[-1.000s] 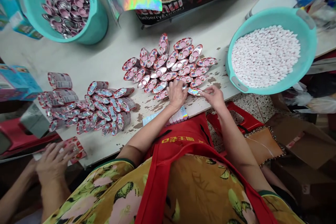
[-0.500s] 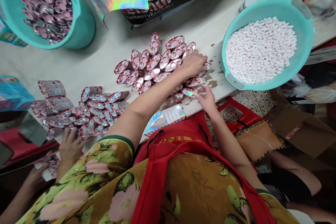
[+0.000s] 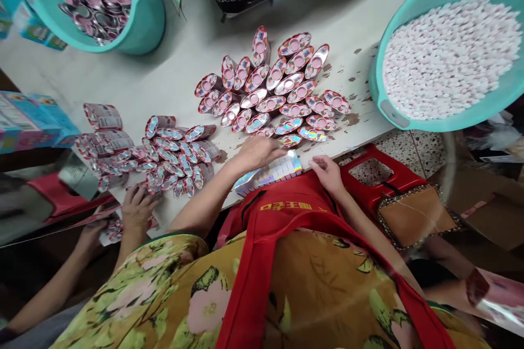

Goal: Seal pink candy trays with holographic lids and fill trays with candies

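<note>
My left hand (image 3: pixel 257 152) is over a stack of flat, shiny foil pouches (image 3: pixel 273 170) at the table's front edge. Its fingers stretch toward the stack's far right corner, with nothing visible in them; whether they touch it I cannot tell. To the right of the stack, my right hand (image 3: pixel 327 172) hovers at the edge, fingers loosely bent and apart, holding nothing. Beyond both hands stands a cluster of upright printed pouches (image 3: pixel 270 103) with oval open tops. Most have a round pink piece inside; some at the front (image 3: pixel 311 134) show only shiny foil.
A turquoise bucket (image 3: pixel 153 19) of pink-and-silver round pieces stands back left. A turquoise basin (image 3: pixel 382 79) of small white pieces is at right. More filled pouches (image 3: pixel 172 155) stand at left by a co-worker's hand (image 3: pixel 137 204). A red stool (image 3: pixel 370 169) is beside the table.
My left hand has drawn back from the far right of the pouch cluster to the foil stack. My right hand has let go of a front pouch. The view has shifted.
</note>
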Tool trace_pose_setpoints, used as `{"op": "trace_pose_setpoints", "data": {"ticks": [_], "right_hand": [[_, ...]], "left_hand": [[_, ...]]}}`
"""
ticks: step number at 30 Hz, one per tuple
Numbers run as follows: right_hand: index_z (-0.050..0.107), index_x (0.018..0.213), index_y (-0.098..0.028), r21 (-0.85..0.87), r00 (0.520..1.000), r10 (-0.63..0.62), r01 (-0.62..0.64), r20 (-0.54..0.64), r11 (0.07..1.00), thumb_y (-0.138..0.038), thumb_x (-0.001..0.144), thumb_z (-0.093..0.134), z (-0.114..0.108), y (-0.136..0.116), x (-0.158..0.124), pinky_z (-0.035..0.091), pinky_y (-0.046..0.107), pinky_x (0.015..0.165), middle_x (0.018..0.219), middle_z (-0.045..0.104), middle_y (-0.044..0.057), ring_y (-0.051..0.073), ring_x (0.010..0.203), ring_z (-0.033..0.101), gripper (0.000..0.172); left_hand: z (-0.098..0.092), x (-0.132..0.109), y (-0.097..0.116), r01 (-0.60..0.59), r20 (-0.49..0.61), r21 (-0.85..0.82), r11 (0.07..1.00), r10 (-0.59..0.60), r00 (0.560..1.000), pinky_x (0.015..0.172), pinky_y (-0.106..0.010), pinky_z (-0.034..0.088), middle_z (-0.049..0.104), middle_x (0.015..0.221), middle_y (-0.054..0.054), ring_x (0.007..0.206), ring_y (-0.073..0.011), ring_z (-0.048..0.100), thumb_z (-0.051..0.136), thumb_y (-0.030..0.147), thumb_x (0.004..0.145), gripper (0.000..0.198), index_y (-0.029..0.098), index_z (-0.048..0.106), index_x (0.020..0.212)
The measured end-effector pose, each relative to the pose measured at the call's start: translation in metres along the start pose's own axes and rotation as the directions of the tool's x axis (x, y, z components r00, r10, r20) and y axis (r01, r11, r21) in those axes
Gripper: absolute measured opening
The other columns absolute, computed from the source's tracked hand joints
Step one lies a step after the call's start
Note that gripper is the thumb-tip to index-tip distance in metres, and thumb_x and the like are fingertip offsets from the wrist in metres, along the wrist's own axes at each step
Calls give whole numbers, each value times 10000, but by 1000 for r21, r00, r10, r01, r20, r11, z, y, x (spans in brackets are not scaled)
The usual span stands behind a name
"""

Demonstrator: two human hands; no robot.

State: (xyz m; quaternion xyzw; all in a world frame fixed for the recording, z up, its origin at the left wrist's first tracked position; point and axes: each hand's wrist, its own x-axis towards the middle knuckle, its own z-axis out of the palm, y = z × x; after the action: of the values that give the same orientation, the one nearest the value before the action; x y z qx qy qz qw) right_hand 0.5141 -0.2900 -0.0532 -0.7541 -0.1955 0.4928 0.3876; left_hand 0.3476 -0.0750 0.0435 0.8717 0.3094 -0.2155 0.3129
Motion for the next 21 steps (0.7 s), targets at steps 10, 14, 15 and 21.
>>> {"op": "trace_pose_setpoints", "data": {"ticks": [10,14,15,21], "right_hand": [[701,1021,-199,21,978,-40,37,206,999,-403,792,649,45,-2,31,574,367,824,914,748,62,217,846,696,311],[688,838,-208,44,976,-57,49,209,998,-494,781,649,38,-7,23,565,344,755,806,724,39,204,765,661,295],[682,816,-210,44,976,-51,43,214,998,-512,773,654,37,-7,21,561,339,731,781,716,35,200,741,649,307],[673,780,-209,98,969,54,-79,242,992,-507,731,707,35,-13,23,552,315,657,728,702,19,181,672,627,303]], "left_hand": [[106,-11,3,192,-81,-197,961,-211,974,994,-436,438,751,1177,-101,1150,-296,627,510,350,1028,288,214,738,1139],[102,-22,17,139,-206,-114,984,-161,965,949,-426,434,748,1079,-108,1072,-285,626,456,338,1055,318,207,745,1078],[101,-25,20,117,-253,-79,990,-133,958,947,-429,433,740,1100,-117,1073,-287,620,454,338,1057,322,204,735,1137],[113,-23,36,-10,-348,93,996,42,937,883,-402,464,687,1096,-144,1041,-279,593,395,297,1070,374,170,667,1293]]}}
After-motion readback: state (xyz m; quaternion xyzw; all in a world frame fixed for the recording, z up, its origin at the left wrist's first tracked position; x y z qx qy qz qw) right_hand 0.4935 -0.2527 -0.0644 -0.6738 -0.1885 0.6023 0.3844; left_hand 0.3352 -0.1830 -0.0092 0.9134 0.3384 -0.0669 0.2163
